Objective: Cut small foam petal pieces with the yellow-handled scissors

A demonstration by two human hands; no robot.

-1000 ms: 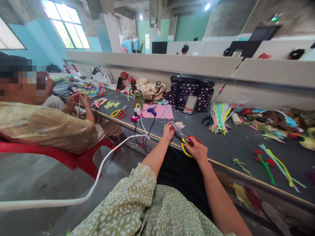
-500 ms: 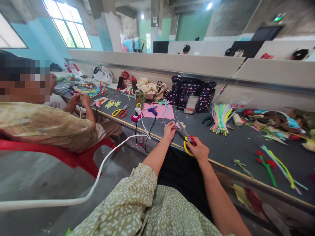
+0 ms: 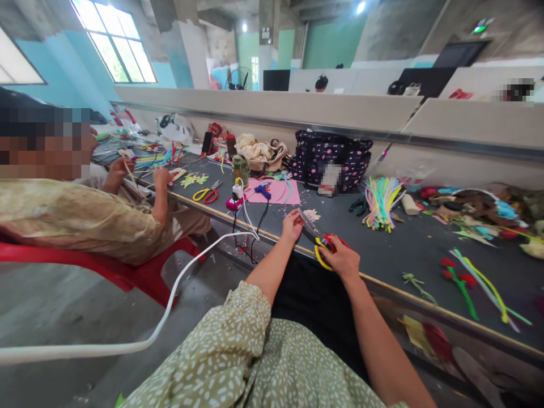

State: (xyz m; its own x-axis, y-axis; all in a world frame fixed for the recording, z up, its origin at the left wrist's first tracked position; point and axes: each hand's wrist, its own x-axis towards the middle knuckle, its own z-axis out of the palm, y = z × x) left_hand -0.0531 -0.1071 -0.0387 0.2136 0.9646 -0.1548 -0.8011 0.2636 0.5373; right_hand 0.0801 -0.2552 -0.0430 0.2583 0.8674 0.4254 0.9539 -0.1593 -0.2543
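Observation:
My right hand (image 3: 342, 262) grips red and yellow scissors (image 3: 322, 242) at the near edge of the dark worktable (image 3: 395, 249). The blades point up and left toward my left hand (image 3: 292, 225). That hand is pinched shut on a small pale piece I cannot make out, right at the blade tips. A small cream cut-out shape (image 3: 311, 215) lies on the table just behind the blades. Both my forearms reach forward over my lap and green dotted sleeve.
A person in a red chair (image 3: 127, 272) works at my left. A white cable (image 3: 178, 277) crosses the floor. On the table: a pink sheet (image 3: 276, 192), second scissors (image 3: 206, 195), a dotted bag (image 3: 331, 158), a bundle of coloured pipe cleaners (image 3: 380, 201), red and green stems (image 3: 461, 283).
My hands and the scissors have stayed nearly still, with small shifts of the blades. The person at my left has spread their hands apart and raised one.

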